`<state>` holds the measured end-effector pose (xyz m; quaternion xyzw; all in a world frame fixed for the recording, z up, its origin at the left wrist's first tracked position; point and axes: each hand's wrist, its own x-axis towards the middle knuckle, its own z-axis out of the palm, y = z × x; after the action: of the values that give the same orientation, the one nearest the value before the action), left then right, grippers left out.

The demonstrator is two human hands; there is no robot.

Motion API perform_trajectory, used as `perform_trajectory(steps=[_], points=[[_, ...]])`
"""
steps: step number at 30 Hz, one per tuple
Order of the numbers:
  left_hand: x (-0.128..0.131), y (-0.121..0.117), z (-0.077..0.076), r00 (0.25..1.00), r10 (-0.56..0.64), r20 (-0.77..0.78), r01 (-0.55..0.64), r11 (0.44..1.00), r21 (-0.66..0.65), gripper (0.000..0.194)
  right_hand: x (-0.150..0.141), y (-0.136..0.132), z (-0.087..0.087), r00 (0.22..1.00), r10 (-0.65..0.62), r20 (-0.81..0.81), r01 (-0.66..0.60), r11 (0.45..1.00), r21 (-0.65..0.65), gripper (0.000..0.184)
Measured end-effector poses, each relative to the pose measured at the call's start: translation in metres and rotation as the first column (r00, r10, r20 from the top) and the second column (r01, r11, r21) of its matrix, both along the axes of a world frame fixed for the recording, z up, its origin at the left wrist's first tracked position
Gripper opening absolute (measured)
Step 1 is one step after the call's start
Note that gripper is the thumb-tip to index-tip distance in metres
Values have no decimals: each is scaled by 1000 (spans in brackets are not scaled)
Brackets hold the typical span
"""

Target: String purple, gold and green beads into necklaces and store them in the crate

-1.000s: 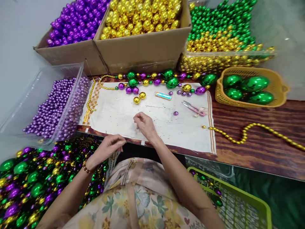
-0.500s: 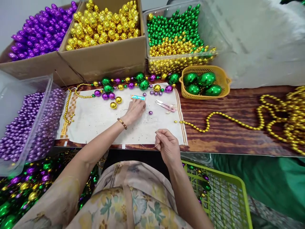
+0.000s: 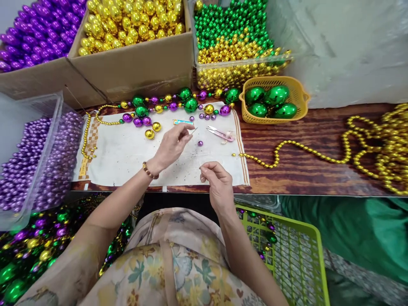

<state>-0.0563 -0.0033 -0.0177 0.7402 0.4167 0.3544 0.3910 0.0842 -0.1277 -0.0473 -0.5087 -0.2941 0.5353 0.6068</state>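
Observation:
My left hand point(image 3: 174, 144) is raised over the white towel point(image 3: 127, 161), thumb and fingertips pinching a thin dark needle point(image 3: 194, 130). Just behind it lies a small blue packet point(image 3: 183, 122). Lower and to the right, my right hand point(image 3: 218, 182) is closed in a pinch at the towel's front edge, on what looks like the end of a thin thread. One small purple bead point(image 3: 200, 143) rests between the hands. Pink-handled thread snips point(image 3: 219, 134) lie to the right. A strand of mixed purple, green and gold beads point(image 3: 190, 105) stretches along the towel's back edge.
Boxes of purple and gold beads point(image 3: 134, 63) stand behind, beside a clear bin point(image 3: 242, 63). A yellow basket point(image 3: 274, 117) holds large green beads. Another bin point(image 3: 38, 170) of purple beads is at left. A gold bead string point(image 3: 306, 146) crosses the table rightwards.
My left hand has lifted off the towel beside the packet and come nearer me, with the needle now showing in its fingertips. My right hand stays pinched, slightly further left in view.

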Motion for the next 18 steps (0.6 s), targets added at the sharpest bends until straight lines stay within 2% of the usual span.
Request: perform_trajectory(steps=[1, 3, 6, 9, 12, 15, 18], points=[[-4, -16, 4, 992, 12, 123, 4, 992, -128, 18, -1, 0, 4, 999, -6, 51, 4, 999, 45, 15], [-13, -47, 8, 951, 84, 298, 35, 927, -373, 27, -5, -2, 11, 990, -24, 138, 7, 992, 123, 12], [-24, -81, 9, 877, 233, 420, 70, 804, -591, 35, -11, -4, 22, 971, -7, 238, -36, 984, 174, 10], [-30, -99, 13, 842, 299, 450, 93, 740, -666, 39, -18, -7, 28, 959, 30, 281, -85, 979, 185, 10], [-32, -106, 19, 828, 317, 462, 113, 713, -692, 39, -24, -7, 32, 960, 43, 277, -99, 976, 192, 9], [-33, -109, 20, 822, 315, 474, 121, 717, -687, 40, -28, -6, 33, 956, 66, 284, -120, 977, 176, 10], [-36, -111, 15, 830, 297, 473, 112, 741, -662, 40, -30, -5, 35, 950, 89, 300, -143, 976, 163, 11]])
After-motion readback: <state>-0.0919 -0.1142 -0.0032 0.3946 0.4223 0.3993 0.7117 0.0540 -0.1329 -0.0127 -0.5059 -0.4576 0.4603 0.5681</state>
